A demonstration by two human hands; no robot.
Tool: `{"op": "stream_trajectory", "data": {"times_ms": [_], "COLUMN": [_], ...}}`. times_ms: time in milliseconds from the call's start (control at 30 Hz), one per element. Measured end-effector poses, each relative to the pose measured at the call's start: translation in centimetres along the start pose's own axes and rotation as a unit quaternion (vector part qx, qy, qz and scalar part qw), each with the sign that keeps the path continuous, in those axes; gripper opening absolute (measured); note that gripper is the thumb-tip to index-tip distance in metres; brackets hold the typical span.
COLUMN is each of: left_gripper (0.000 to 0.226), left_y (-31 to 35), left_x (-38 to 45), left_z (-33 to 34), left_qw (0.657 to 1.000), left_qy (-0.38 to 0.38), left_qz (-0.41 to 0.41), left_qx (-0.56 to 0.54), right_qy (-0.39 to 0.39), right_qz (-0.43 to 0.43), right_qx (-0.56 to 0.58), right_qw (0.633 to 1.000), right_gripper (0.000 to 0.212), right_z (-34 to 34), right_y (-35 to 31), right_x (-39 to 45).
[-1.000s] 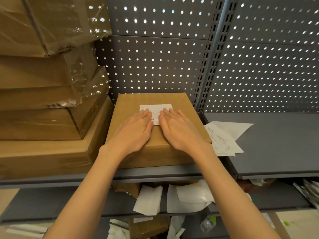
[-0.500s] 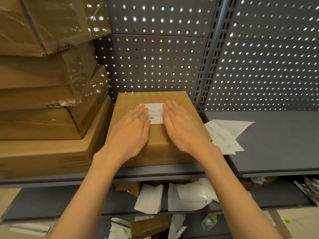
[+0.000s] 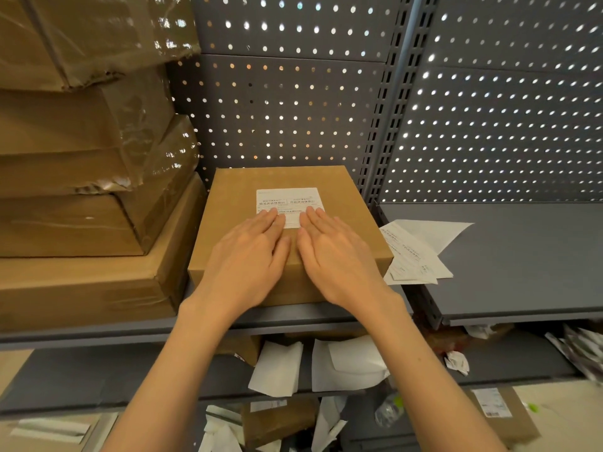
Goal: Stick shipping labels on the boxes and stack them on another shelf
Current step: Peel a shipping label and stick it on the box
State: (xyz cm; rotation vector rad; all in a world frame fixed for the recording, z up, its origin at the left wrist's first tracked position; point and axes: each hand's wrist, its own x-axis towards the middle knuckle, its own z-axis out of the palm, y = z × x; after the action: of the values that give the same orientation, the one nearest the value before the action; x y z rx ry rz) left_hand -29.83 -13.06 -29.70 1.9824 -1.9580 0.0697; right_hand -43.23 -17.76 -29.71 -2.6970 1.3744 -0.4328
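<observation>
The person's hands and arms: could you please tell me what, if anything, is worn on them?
Nothing visible: the left hand and right hand are bare, without gloves, rings or watch, and both forearms are uncovered, with no sleeves in view.

Both my forearms bare from frame edge to wrist, no sleeves showing. Left hand [image 3: 248,256] and right hand [image 3: 336,256] ungloved. No rings, watch or bands seen on fingers or wrists. Nails short and plain where visible. Nothing else worn in view.
</observation>
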Motion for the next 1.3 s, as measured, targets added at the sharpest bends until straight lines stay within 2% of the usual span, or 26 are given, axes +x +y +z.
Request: {"op": "stream_trajectory", "data": {"times_ms": [200,467,533,600,667,733,800,867,933,967,1033,1133,1300], "left_gripper": [0.053,0.051,0.052,0.054,0.059,0.064,0.067,0.069,0.070,0.071,0.071,0.064,0.065], "left_y": [-1.0,-2.9,-3.0,-3.1,-3.0,-3.1,-3.4,-3.8,-4.0,-4.1,-4.2,-4.1,-4.1], "left_x": [-0.8,-2.1,-2.4,-2.7,-2.9,-3.0,-2.9,-2.6,-2.4,-2.3,-2.2,-2.1,-2.0], "left_z": [-0.3,-0.9,-1.0,-1.2,-1.3,-1.3,-1.2,-0.9,-0.7,-0.5,0.0,0.4,0.4], "left_qw": [1.000,0.996,0.996,0.990,0.974,0.943,0.888,0.824,0.785,0.773,0.759,0.755,0.764], "left_qy": [0.011,0.011,0.022,0.038,0.059,0.078,0.090,0.101,0.096,0.089,0.086,0.104,0.127], "left_qz": [-0.022,-0.070,-0.087,-0.130,-0.182,-0.232,-0.283,-0.319,-0.339,-0.345,-0.349,-0.335,-0.308], "left_qx": [0.015,0.045,0.027,-0.034,-0.121,-0.226,-0.352,-0.457,-0.509,-0.524,-0.543,-0.554,-0.552], "right_qy": [0.016,0.024,0.051,0.120,0.171,0.168,0.141,0.108,0.083,0.075,0.063,0.063,0.082], "right_qz": [0.034,0.029,0.035,0.071,0.138,0.205,0.255,0.297,0.322,0.325,0.315,0.295,0.275], "right_qx": [-0.008,-0.014,0.004,0.059,0.154,0.274,0.391,0.502,0.578,0.598,0.615,0.619,0.607], "right_qw": [0.999,0.999,0.998,0.988,0.963,0.924,0.873,0.805,0.745,0.729,0.720,0.725,0.741], "right_gripper": [0.050,0.050,0.054,0.057,0.052,0.059,0.067,0.072,0.072,0.070,0.061,0.045,0.054], "right_z": [-0.7,-0.5,-0.4,-0.7,-1.0,-1.1,-1.1,-0.9,-0.7,-0.5,-0.1,0.3,0.3], "right_y": [2.0,2.6,2.8,3.1,3.7,4.5,5.0,5.4,5.7,5.8,6.0,5.9,5.8], "right_x": [-1.0,-1.2,-1.1,-1.3,-1.6,-1.7,-1.7,-1.6,-1.6,-1.7,-1.7,-1.7,-1.7]}}
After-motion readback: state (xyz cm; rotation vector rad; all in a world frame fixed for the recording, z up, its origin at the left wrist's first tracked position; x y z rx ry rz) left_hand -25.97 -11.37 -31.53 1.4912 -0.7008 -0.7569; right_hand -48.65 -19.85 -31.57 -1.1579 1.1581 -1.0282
